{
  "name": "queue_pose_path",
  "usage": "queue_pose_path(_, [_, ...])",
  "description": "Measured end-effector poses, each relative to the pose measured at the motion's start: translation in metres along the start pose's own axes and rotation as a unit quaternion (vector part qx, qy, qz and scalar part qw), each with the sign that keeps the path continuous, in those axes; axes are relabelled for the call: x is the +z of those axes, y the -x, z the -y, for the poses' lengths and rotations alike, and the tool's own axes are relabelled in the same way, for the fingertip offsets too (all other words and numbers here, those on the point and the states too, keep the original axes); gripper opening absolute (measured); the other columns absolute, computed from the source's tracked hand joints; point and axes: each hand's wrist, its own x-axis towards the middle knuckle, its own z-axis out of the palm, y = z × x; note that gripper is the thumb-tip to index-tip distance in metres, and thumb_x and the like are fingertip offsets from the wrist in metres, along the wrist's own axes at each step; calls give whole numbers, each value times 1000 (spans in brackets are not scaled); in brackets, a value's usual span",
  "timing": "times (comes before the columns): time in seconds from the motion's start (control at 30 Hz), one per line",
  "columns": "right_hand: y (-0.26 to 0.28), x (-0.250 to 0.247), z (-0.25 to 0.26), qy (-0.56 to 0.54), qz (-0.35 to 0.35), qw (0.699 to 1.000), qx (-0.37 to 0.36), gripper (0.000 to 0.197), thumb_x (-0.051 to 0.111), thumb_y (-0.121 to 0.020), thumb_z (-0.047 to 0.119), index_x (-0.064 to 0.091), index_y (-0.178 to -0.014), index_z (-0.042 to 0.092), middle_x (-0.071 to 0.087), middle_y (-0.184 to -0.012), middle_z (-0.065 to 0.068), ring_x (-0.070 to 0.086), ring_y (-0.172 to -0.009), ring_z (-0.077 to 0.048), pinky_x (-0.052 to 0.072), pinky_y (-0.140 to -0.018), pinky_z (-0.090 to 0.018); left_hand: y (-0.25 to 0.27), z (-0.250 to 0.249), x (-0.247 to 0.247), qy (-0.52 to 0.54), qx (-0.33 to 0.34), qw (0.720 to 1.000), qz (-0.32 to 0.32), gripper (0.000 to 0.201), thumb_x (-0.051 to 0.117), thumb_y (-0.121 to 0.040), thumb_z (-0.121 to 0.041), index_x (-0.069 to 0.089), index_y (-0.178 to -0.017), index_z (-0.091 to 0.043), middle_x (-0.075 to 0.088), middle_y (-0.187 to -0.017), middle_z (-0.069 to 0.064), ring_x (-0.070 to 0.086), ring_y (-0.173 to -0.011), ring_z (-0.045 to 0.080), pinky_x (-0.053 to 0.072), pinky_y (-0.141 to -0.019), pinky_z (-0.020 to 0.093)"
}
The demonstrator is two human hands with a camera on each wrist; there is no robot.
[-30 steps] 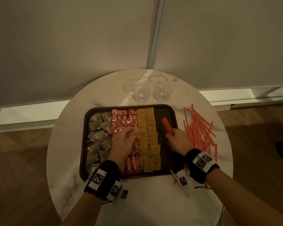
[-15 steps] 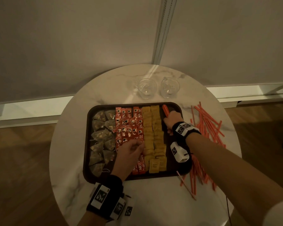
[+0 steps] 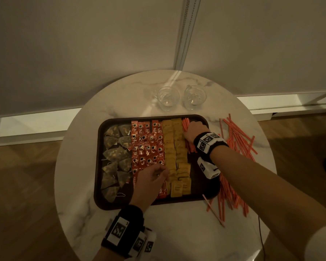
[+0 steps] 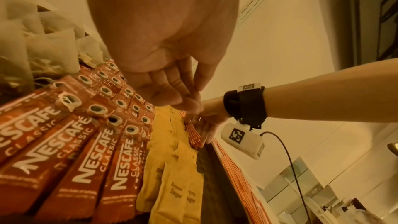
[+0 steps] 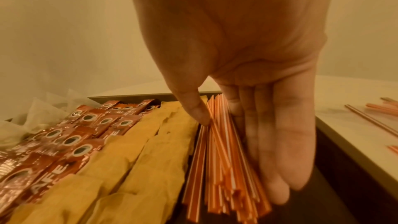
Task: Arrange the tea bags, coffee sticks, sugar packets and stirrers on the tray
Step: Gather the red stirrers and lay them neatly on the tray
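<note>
From the head view, the right hand sits at the tray's one o'clock corner, over a bundle of stirrers whose long axis runs twelve to six beside the sugar packets; loose stirrers lie at three o'clock on the table, nearer this hand. The left hand rests at six o'clock over the coffee sticks, with the tea bags at nine. In the left wrist view, its fingers hang loosely curled, holding nothing. In the right wrist view, thumb and straight fingers bracket the bundle, pressing rather than gripping.
</note>
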Motion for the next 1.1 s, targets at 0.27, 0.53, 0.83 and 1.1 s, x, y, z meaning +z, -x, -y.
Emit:
queue_pose_path(0.27, [18,-7,-13,-22,-21,999,-43,35,48,-95,44,59,-97,10,61,-98,-10,64,-89,-30,47,-70,-34,9,8,-1,7,-10,1000,-9,17,56,-98,-14,69,-88,-14,68,-75,-1,60,-57,1,48,-57,13])
queue_pose_path(0.53, [65,9,-112,-211,-99,972,22,13,61,-91,25,63,-92,12,66,-91,-6,63,-88,-23,53,-80,-38,20,25,8,0,-31,999,23,18,57,-99,-15,68,-86,-16,68,-76,5,63,-62,15,49,-55,22])
queue_pose_path(0.83, [76,42,-195,-139,-37,975,170,94,54,-73,80,50,-130,5,56,-125,-17,61,-108,-35,52,-94,-47,33,23,20,-26,-45,997,65,17,54,-99,-9,67,-90,-15,68,-81,9,60,-58,11,48,-50,17])
queue_pose_path(1.1, [70,40,-158,-124,-44,984,117,49,57,-89,57,59,-87,8,69,-89,-9,62,-72,-22,58,-71,-38,43,21,21,-41,-53,995,73,17,53,-99,-8,66,-92,-17,68,-82,7,61,-60,13,47,-50,19])
